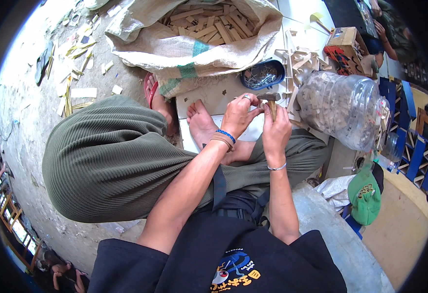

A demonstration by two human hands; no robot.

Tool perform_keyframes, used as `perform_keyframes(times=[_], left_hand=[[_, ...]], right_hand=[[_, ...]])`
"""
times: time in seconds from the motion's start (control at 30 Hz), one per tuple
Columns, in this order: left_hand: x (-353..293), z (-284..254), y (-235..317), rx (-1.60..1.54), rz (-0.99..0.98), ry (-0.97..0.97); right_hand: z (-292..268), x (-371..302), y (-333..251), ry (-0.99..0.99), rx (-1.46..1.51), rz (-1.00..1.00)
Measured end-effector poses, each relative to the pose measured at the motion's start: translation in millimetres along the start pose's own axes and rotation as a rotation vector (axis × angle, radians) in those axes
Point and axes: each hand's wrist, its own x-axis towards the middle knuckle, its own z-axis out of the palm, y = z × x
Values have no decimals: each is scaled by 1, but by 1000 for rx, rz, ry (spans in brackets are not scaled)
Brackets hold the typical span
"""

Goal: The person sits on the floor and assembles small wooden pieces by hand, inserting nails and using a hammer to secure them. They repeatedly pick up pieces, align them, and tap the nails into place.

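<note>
My right hand (pixel 276 131) is closed around the short wooden handle of a small hammer (pixel 268 97), held just above the white tiled surface (pixel 218 119). Beside it, my left hand (pixel 237 116) has its thumb and fingers pinched together next to the hammer's metal head. Whatever lies between those fingertips is too small to make out. Just beyond both hands stands a blue oval tray (pixel 283 74) holding what look like thin nails. My bare foot (pixel 203 121) rests on the tiles, to the left of my left hand.
An open woven sack (pixel 184 61) full of wooden strips (pixel 223 29) stands beyond. To the right are loose sticks (pixel 302 61), a big clear plastic jar (pixel 341 105) of wood pieces, a cardboard box (pixel 343 39) and a green cap (pixel 365 193). Scraps litter the left floor; other people sit nearby.
</note>
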Motion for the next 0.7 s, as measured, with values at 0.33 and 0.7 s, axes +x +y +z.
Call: perform_keyframes(times=[0.33, 0.7], left_hand=[[0, 1, 0, -23, -6, 13], [-1, 1, 0, -17, 2, 18]], right_hand=[[-2, 2, -1, -28, -15, 0], [0, 2, -2, -8, -57, -40]])
